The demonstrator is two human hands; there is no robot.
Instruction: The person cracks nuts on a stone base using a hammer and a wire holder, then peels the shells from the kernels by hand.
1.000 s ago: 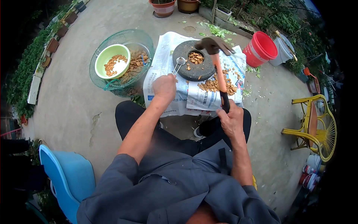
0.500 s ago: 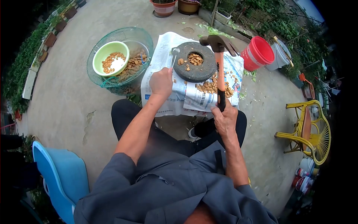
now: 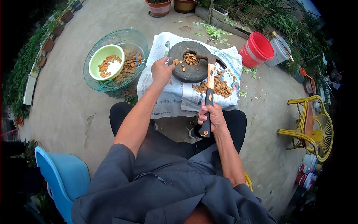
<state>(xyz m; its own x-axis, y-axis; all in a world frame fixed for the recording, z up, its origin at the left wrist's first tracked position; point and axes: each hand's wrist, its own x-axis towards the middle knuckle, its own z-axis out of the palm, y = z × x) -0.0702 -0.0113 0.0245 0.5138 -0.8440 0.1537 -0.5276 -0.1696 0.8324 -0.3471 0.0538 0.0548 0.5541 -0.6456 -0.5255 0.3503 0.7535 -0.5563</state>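
My right hand is wrapped round the black-and-orange handle of a claw hammer. The hammer's head is at the right side of a round dark stone block; whether it touches is unclear. Brown pits or shells fill the hole in the block's middle, with a few on its top. At the block's left edge, my left hand is closed on a thin shiny metal utensil, spoon- or fork-like, seen nearly edge-on. More brown pieces lie on newspaper under the block.
On the left, a green mesh basket holds brown pieces and a pale green bowl with brown kernels. A red bucket and white bucket stand right. A yellow chair is further right, a blue tub lower left.
The hammer has come down and left from its raised position to the block's right side. My left hand has moved slightly up, and the utensil has turned edge-on.
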